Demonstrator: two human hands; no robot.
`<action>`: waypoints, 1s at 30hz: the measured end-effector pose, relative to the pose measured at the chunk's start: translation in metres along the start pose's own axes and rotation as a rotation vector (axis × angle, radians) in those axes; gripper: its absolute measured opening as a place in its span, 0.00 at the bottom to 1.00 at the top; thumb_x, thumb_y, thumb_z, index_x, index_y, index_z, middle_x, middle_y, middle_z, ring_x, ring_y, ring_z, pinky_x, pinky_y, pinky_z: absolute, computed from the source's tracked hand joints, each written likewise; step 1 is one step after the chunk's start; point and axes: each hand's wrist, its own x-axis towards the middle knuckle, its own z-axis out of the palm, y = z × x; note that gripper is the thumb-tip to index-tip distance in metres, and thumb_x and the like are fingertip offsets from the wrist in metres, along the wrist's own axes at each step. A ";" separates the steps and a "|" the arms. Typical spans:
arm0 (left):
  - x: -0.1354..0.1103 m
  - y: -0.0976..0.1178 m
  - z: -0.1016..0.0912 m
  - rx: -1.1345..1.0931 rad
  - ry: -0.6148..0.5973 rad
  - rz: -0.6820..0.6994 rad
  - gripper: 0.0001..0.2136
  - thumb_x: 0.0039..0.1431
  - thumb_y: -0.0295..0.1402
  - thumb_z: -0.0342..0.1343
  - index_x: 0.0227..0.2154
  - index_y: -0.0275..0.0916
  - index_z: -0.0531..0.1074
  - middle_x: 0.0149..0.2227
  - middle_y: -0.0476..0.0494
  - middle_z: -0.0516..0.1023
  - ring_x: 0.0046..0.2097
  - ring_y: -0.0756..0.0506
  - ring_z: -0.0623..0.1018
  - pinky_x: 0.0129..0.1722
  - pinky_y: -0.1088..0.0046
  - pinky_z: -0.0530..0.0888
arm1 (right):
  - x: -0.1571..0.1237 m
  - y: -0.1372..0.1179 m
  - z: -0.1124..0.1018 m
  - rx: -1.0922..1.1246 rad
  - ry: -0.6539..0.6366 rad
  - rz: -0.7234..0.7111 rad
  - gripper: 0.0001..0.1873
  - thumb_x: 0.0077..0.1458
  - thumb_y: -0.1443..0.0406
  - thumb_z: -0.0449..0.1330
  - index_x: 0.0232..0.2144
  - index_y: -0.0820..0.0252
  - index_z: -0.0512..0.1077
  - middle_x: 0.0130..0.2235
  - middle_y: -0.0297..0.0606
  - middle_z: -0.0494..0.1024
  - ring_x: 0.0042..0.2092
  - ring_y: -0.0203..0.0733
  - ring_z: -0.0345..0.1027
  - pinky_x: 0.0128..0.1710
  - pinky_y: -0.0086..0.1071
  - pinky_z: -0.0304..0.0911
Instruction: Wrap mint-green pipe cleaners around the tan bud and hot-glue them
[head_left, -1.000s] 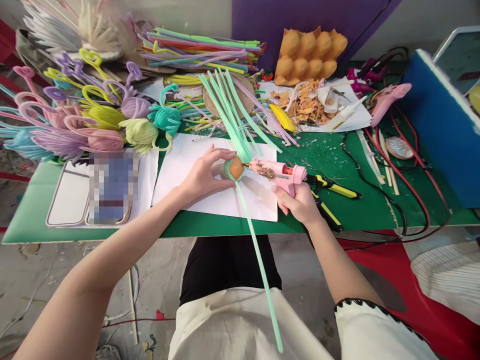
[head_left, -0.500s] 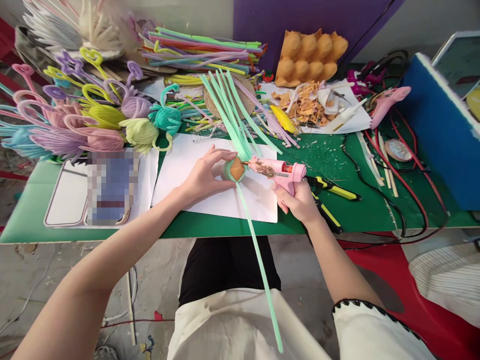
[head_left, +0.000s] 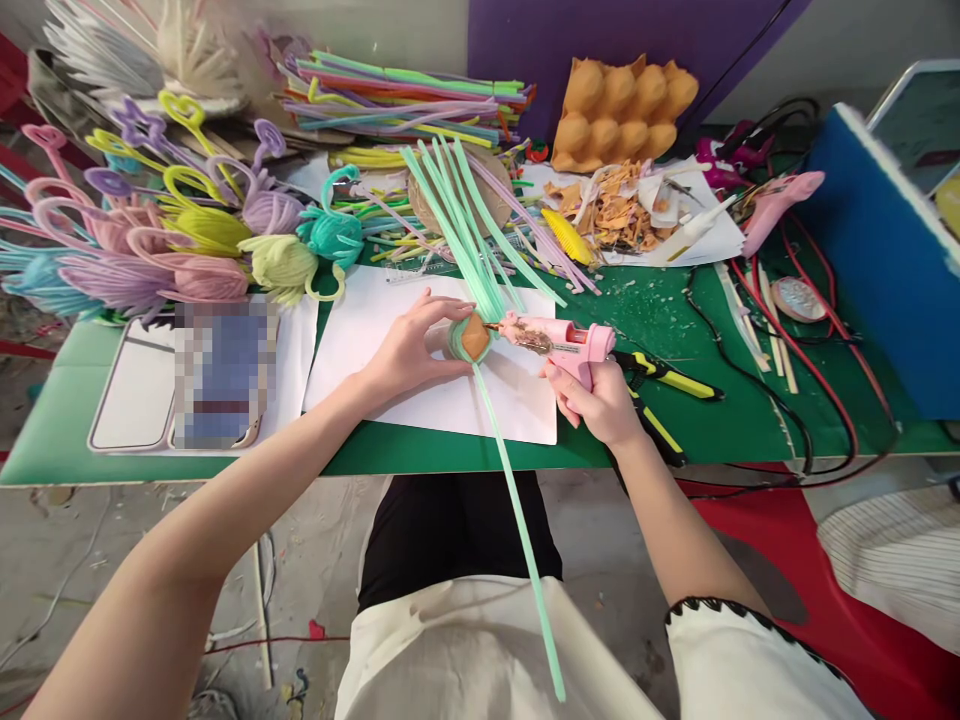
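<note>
My left hand (head_left: 420, 345) grips the side of a small round piece wound with mint-green pipe cleaners, its thumb and fingers curled round the rim. An orange-brown egg-carton piece (head_left: 475, 339) shows in its middle. One long mint pipe cleaner (head_left: 517, 510) trails from it over the table edge towards my lap. Beyond it fans a bundle of mint pipe cleaners (head_left: 472, 240). My right hand (head_left: 592, 400) is closed round the handle of a pink hot glue gun (head_left: 559, 340). The gun's nozzle points left and meets the right edge of the egg-carton piece. White paper (head_left: 375, 390) lies beneath.
Pliers with yellow-black handles (head_left: 667, 378) lie right of the glue gun. Cables (head_left: 832, 400) cross the table's right side near a blue box (head_left: 885, 270). Yarn swans (head_left: 217, 230) and phones (head_left: 135, 390) occupy the left. An egg carton (head_left: 622, 115) stands at the back.
Almost nothing differs. My right hand and the glue gun have shifted very slightly to the right, while the left hand keeps its hold on the round piece.
</note>
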 end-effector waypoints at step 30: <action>-0.001 -0.001 -0.001 -0.006 0.004 0.004 0.28 0.49 0.34 0.74 0.52 0.43 0.71 0.58 0.36 0.79 0.61 0.35 0.78 0.73 0.38 0.56 | 0.012 -0.015 0.005 -0.079 0.009 -0.024 0.21 0.62 0.53 0.62 0.21 0.56 0.68 0.10 0.26 0.61 0.13 0.32 0.54 0.17 0.32 0.49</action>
